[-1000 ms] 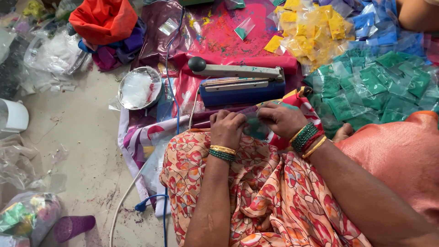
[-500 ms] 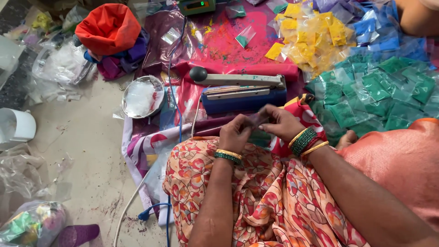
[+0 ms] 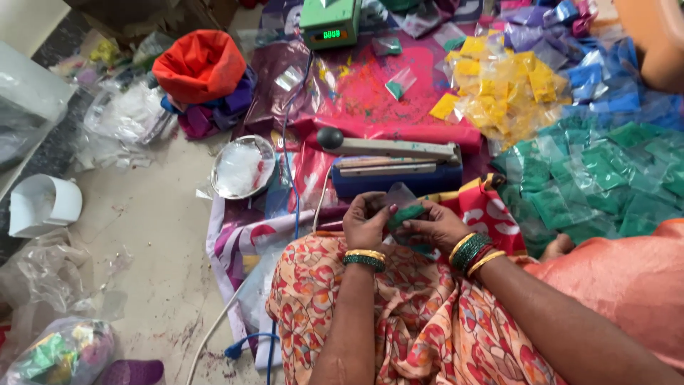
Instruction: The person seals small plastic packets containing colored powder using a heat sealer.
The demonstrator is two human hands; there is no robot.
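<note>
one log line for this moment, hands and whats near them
left hand: holds green packet | right hand: holds same packet | ahead: blue heat sealer | right: green packets pile

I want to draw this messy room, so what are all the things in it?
Sachet: one, green with clear top, held between both hands.
Sealer: one, blue with grey arm, just beyond the hands.
Scale: one, green, top middle.
Green packets: many, heap at right.
Yellow packets: many, heap behind the sealer.
Blue packets: many, top right.
Bowl: one, steel, left of the sealer.
Orange bag: one, top left.
White tub: one, far left.
Left hand: on the sachet, green and gold bangles.
Right hand: on the sachet, green and gold bangles.
</note>
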